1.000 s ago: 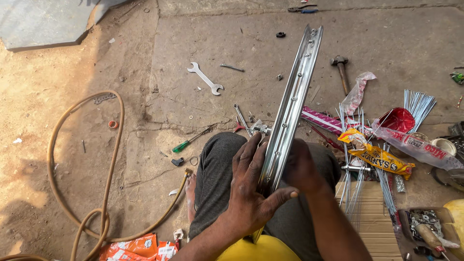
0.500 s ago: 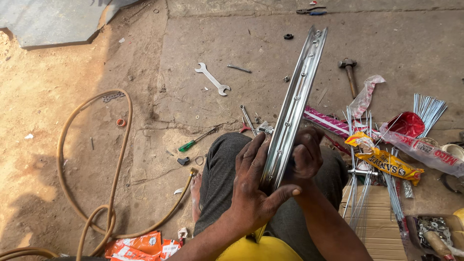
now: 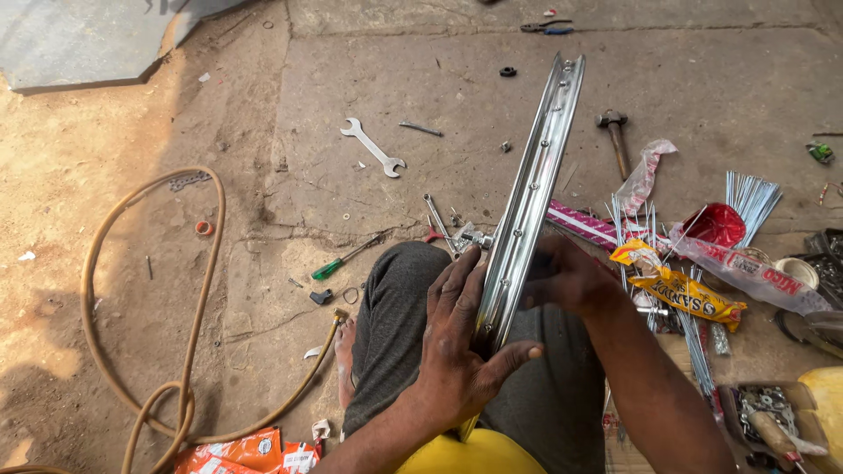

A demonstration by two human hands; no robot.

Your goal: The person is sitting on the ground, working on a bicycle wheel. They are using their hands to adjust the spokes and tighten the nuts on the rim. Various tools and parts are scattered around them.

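A shiny chrome wheel rim (image 3: 536,175) stands on edge over my lap, seen edge-on, its far end pointing away from me. My left hand (image 3: 461,351) lies flat against the rim's left side, thumb hooked under its near end. My right hand (image 3: 571,281) grips the rim from the right, fingers partly hidden behind the metal. A bunch of thin steel spokes (image 3: 751,193) lies on the ground to my right.
On the concrete lie a double-ended spanner (image 3: 373,147), a green-handled screwdriver (image 3: 342,261), a hammer (image 3: 615,136), pliers (image 3: 544,26) and small nuts. A tan hose (image 3: 206,290) loops at left. Plastic packets (image 3: 680,290) and a box of parts (image 3: 764,412) sit at right.
The view has shifted slightly. My hands keep the same hold on the rim, and it stays in the same pose.
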